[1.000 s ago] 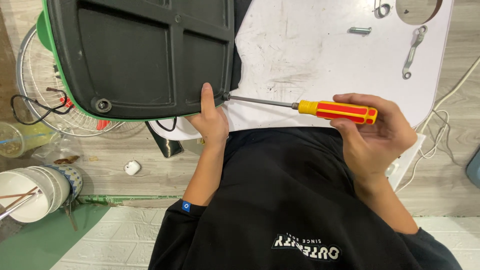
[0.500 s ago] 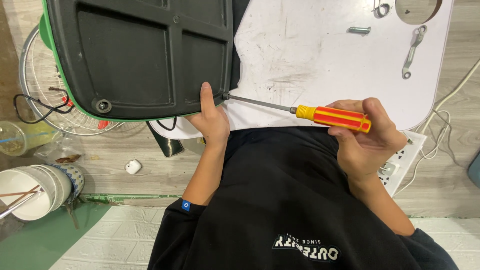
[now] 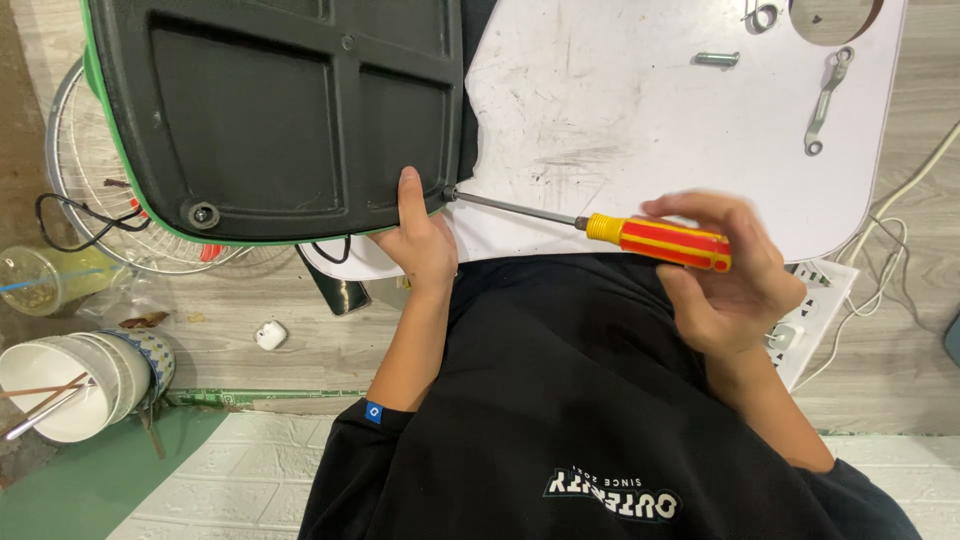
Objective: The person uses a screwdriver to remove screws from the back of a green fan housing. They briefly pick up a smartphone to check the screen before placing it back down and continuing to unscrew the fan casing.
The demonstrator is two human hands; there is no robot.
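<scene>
A black plastic base panel [image 3: 280, 110] with a green edge lies on the white table [image 3: 640, 110]. My left hand [image 3: 420, 235] grips the panel's near right corner, thumb pressed on its face. My right hand [image 3: 730, 275] holds a screwdriver [image 3: 655, 240] by its red and yellow striped handle. The metal shaft runs left, and its tip sits in a screw hole at the panel's corner, just beside my left thumb.
On the table's far right lie a bolt [image 3: 716, 59] and a small metal wrench [image 3: 826, 100]. A wire fan grille [image 3: 85, 190], a plastic cup [image 3: 40, 280], stacked bowls [image 3: 70, 385] and a white earbud case [image 3: 270, 335] sit on the floor at left. A white power strip [image 3: 810, 320] lies at right.
My right hand has shifted its fingers around the screwdriver handle, and the handle has dropped slightly and moved left. The left hand and panel have stayed put.
</scene>
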